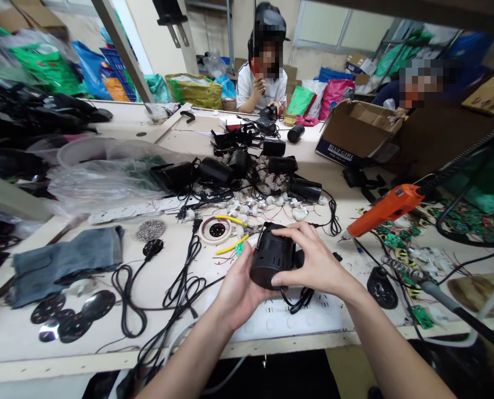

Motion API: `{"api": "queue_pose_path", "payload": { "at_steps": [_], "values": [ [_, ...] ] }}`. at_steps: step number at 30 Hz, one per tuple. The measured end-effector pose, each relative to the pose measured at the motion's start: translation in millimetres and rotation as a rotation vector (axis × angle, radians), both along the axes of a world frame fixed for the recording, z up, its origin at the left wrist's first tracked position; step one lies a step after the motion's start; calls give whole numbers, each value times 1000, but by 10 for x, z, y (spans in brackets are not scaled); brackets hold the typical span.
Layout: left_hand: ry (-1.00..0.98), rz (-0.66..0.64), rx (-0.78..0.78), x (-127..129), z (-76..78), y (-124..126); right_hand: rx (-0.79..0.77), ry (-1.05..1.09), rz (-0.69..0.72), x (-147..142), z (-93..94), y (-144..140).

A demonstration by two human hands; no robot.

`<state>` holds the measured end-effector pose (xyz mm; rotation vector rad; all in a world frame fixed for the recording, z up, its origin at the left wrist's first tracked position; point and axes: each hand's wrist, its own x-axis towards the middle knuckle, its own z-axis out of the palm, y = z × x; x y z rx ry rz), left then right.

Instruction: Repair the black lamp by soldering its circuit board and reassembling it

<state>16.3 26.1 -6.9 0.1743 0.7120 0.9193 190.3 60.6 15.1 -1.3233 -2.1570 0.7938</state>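
Observation:
Both my hands hold a black cylindrical plastic housing (271,259) just above the workbench, near its front edge. My left hand (235,291) cups it from below and the left. My right hand (313,260) wraps over its top and right side, fingers curled on the shell. A black cable (300,299) hangs from the housing under my right hand. Yellow-handled pliers (230,233) and a roll of tape (215,230) lie just beyond the housing.
An orange glue gun (386,208) lies at the right, and a soldering iron (413,277) is nearer. Several black housings (247,166) and white parts lie mid-table. Black power cords (180,288), a grey cloth (67,260) and dark discs (72,318) lie left. Two people sit beyond the bench.

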Motion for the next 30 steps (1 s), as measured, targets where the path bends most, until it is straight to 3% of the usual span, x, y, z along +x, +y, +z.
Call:
{"api": "queue_pose_path", "payload": {
  "at_steps": [21, 30],
  "values": [
    [112, 15, 33, 83, 46, -84, -118, 69, 98, 131, -30, 14],
    [102, 52, -160, 141, -77, -5, -123, -16, 30, 19, -123, 5]
  ]
}}
